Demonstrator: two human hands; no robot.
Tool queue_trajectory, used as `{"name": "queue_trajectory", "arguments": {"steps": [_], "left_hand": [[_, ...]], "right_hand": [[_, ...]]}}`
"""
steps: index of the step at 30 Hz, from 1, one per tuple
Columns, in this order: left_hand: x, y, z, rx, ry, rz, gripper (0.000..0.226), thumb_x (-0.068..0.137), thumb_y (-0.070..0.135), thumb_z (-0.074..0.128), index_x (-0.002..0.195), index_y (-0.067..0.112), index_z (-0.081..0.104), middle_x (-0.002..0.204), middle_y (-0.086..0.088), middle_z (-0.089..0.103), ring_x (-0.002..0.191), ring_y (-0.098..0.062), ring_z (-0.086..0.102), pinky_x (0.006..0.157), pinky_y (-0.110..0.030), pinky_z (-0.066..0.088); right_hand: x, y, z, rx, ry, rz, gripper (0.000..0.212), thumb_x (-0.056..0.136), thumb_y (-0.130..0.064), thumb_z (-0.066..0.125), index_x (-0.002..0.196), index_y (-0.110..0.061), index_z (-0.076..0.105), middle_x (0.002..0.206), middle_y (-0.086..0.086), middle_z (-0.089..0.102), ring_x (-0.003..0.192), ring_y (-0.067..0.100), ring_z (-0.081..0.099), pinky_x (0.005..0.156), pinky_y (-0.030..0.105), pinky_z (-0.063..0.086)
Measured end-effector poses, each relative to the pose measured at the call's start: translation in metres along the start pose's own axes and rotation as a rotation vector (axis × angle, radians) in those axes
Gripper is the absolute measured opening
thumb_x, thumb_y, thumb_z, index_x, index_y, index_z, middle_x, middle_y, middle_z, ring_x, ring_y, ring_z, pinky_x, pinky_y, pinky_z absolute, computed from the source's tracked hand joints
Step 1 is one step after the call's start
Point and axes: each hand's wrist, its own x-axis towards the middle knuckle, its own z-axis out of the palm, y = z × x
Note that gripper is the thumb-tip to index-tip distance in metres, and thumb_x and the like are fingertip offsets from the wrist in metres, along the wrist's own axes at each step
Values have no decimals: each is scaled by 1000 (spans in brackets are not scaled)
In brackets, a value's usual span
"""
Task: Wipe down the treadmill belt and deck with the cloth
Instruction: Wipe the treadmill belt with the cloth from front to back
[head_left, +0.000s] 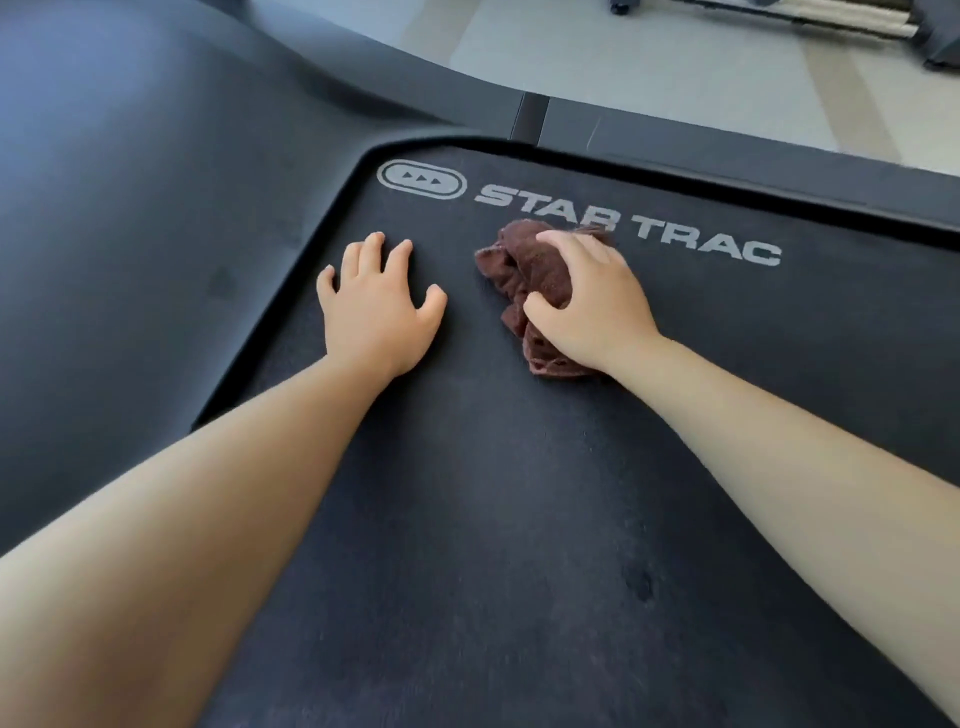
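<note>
The black treadmill belt (493, 519) fills most of the view, with a grey "STAR TRAC" logo printed across its far end. A crumpled brown cloth (519, 270) lies on the belt just below the logo. My right hand (587, 301) is closed over the cloth and presses it onto the belt, hiding its right part. My left hand (379, 306) rests flat on the belt to the left of the cloth, fingers spread, holding nothing. The dark deck side rail (753, 145) runs along the belt's far edge.
The dark motor cover (130, 208) rises at the left, beside the belt's rounded corner. Pale floor (623, 62) lies beyond the rail. Another machine's base (779, 15) stands on that floor at the top right.
</note>
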Motion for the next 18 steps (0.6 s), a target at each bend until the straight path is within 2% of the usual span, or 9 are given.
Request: {"name": "queue_trajectory", "arguments": {"steps": [3, 8, 10, 14, 18], "left_hand": [[-8, -5, -9, -47, -39, 60, 54, 92, 40, 42, 140, 17, 38, 151, -8, 29, 141, -23, 19, 115, -45, 13], [-69, -41, -44, -28, -139, 283, 49, 92, 31, 49, 138, 14, 44, 148, -10, 37, 136, -28, 32, 111, -41, 26], [-99, -54, -54, -44, -129, 291, 47, 92, 27, 51, 137, 12, 45, 147, -10, 38, 136, -28, 33, 112, -42, 27], [-139, -72, -60, -49, -141, 263, 49, 94, 25, 49, 139, 9, 42, 149, -10, 35, 139, -27, 28, 113, -48, 23], [-159, -81, -65, -38, -140, 277, 50, 94, 25, 50, 139, 7, 41, 149, -10, 35, 139, -28, 28, 113, -46, 24]], "right_hand": [[-66, -4, -5, 6, -27, -45, 57, 83, -35, 59, 137, -23, 44, 143, -3, 44, 133, 23, 35, 108, 45, 33], [-169, -28, -5, 65, -50, -24, 62, 81, -40, 59, 138, -24, 43, 145, -4, 40, 136, 17, 29, 111, 41, 28], [-201, -41, -1, 62, -79, -62, 63, 79, -44, 55, 138, -26, 43, 145, -6, 38, 136, 14, 26, 110, 38, 23], [-195, -62, 15, -7, -52, -73, 60, 81, -41, 56, 137, -24, 43, 144, -3, 39, 135, 17, 28, 109, 43, 26], [-148, -82, 36, -13, 1, -15, 58, 83, -39, 58, 137, -21, 44, 145, 0, 39, 136, 22, 28, 108, 46, 28]]}}
